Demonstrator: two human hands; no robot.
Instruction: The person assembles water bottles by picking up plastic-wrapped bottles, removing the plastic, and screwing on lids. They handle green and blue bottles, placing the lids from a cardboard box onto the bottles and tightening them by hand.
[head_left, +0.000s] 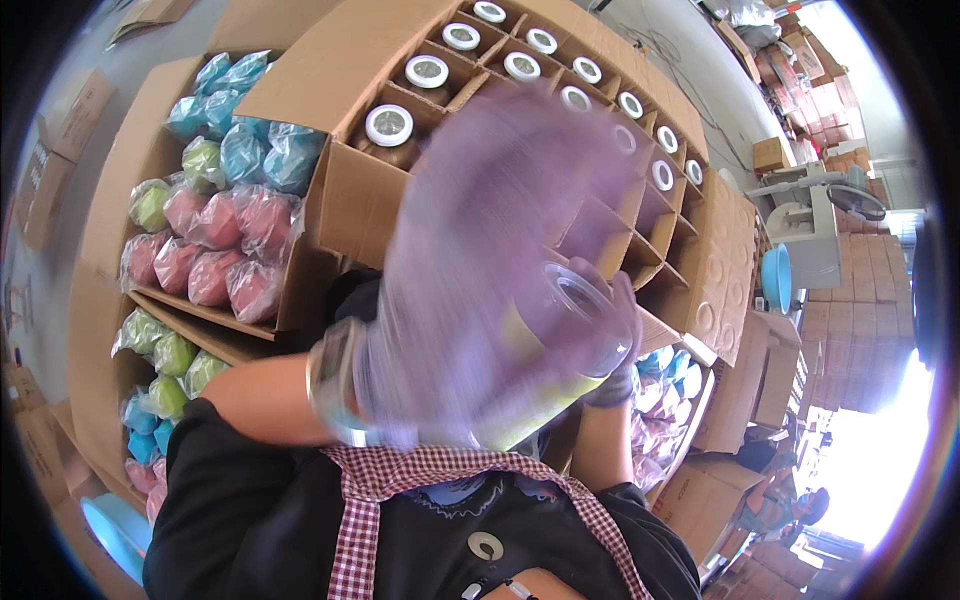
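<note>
My left hand (480, 240), in a purple glove, fills the middle of the view and hides part of the carton behind it. Motion smears its fingers, so their grip is unclear. Below and beside it is a clear glass jar (545, 405) with a greenish tint, tilted, its round end toward the upper right. My right hand (622, 350), also gloved, wraps around the jar's right side. In front stands an open cardboard carton (365, 205) with dividers. Several white-lidded jars (389, 126) stand upright in its cells; some nearer cells at the right hold no visible jar.
At the left, open boxes hold plastic-wrapped pink, blue and green bundles (212, 220). Another box of wrapped bundles (665, 400) lies right of my right forearm. Blue basins (776, 278) and a fan (856, 203) stand at the right. Another person (775, 505) is farther off, lower right.
</note>
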